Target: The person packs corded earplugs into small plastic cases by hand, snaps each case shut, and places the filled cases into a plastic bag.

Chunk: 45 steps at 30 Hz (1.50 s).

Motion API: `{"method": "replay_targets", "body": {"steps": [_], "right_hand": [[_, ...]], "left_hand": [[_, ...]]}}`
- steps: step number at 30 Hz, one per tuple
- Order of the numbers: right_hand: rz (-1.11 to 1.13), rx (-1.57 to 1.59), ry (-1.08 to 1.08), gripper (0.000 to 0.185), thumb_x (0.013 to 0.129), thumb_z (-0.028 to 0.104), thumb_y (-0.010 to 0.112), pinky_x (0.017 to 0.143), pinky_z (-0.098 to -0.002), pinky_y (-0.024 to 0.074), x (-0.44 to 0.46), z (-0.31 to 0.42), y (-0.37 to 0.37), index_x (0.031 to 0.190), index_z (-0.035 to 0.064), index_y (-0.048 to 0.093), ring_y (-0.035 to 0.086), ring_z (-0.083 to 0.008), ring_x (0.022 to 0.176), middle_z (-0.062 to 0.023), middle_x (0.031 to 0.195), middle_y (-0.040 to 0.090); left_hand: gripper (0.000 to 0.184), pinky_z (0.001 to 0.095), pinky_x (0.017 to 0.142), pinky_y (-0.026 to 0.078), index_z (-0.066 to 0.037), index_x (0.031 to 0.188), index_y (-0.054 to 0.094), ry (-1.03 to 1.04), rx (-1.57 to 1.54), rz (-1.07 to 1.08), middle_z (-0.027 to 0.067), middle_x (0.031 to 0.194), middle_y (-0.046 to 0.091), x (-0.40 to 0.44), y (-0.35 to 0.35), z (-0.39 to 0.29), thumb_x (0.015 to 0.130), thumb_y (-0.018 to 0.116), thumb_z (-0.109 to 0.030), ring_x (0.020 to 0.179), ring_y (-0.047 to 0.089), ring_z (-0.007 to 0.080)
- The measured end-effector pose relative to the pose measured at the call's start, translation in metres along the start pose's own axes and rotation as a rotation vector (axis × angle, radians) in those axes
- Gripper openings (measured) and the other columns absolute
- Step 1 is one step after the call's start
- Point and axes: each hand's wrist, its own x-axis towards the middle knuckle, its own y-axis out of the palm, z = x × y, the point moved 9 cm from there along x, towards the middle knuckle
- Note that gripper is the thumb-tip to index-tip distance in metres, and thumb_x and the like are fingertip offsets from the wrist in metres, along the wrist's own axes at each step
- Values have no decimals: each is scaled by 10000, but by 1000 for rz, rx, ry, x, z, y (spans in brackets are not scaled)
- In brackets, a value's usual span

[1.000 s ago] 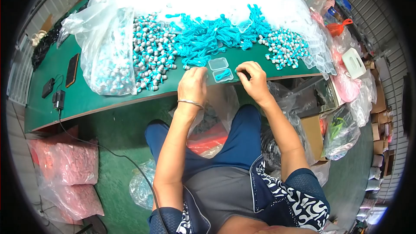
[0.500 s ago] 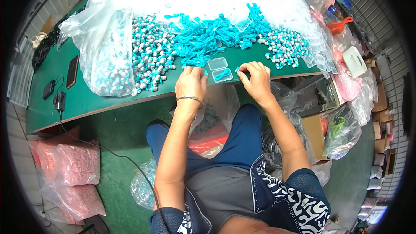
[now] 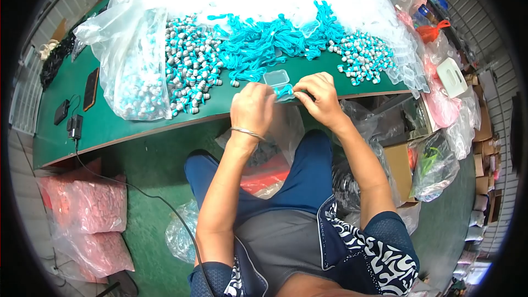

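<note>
A small clear plastic case (image 3: 276,77) stands at the front edge of the table with its lid raised at the back. A coiled turquoise cord (image 3: 283,92) lies in its lower half. My left hand (image 3: 252,107) is closed at the case's left side, slightly blurred, with its fingertips curled against the case. At the right side, my right hand (image 3: 320,99) pinches thumb and forefinger together by the end of the cord. What sits in either set of fingertips is too small or hidden to make out.
Behind the case lies a heap of turquoise cords (image 3: 264,41). Grey-and-turquoise plugs (image 3: 190,66) are piled left of it, beside a clear bag of plugs (image 3: 140,91); another pile of plugs (image 3: 363,58) is at right. Clear cases (image 3: 407,71), a phone (image 3: 92,87) and a cable flank these.
My left hand has moved right to the case, and my right hand has moved slightly left to it. Small turquoise pieces seen at both fingertips earlier are now hidden.
</note>
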Motion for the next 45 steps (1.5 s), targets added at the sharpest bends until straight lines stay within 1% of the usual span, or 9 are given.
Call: {"method": "replay_targets", "body": {"steps": [2,7,14,19,28,35,39,42,45], "right_hand": [[5,-12,-26,138,752,96,732,857,-370,361,2,2,4,861,125,653,611,-193,856,-11,858,641],[54,-50,-95,118,753,78,719,862,-367,386,5,4,8,856,106,669,595,-226,849,-22,859,637],[160,43,-6,98,765,112,708,867,-372,385,7,-12,17,855,99,672,566,-224,934,-28,933,617],[235,51,116,102,760,117,715,842,-370,410,8,-20,22,846,86,670,571,-231,921,-39,927,623],[172,168,188,158,746,174,739,789,-385,415,9,-26,23,868,116,656,578,-249,913,-27,929,635],[169,-6,246,225,847,234,642,828,-417,444,21,-50,33,1029,108,682,595,-284,964,-70,979,643],[229,-159,264,247,844,257,656,853,-424,438,25,-55,45,1038,105,673,587,-294,992,-68,1000,644],[265,-48,259,239,828,208,685,821,-397,474,30,-57,48,1029,83,653,616,-264,928,-77,965,655],[213,388,426,219,794,29,695,680,-253,490,25,-62,47,1001,32,622,590,-95,778,-32,862,649]], "left_hand": [[89,389,660,437,-84,854,628,187,124,-15,70,864,636,0,4,-27,802,699,-101,769,624,269],[88,386,628,395,-100,820,614,240,243,-18,49,795,595,-2,17,-31,782,693,-98,722,592,256],[50,394,646,399,-93,804,625,245,323,44,60,777,581,4,23,-31,801,667,-121,764,595,263],[71,396,690,418,-113,844,681,150,430,231,70,806,601,13,29,-27,803,679,-170,813,612,262],[229,420,753,473,-84,968,660,-51,116,119,96,882,607,5,15,1,752,733,-108,838,616,293],[340,400,811,486,-72,1039,652,52,193,91,113,1020,595,6,13,-11,736,775,-163,943,592,317],[393,407,823,486,-62,1075,637,69,157,137,118,1048,591,4,22,-2,733,784,-187,975,578,323],[449,415,824,486,-56,1130,607,71,146,142,126,1058,592,3,24,0,737,782,-185,972,579,327],[517,420,826,487,-48,1193,573,18,100,136,140,1077,588,5,21,1,740,781,-185,975,577,336]]}}
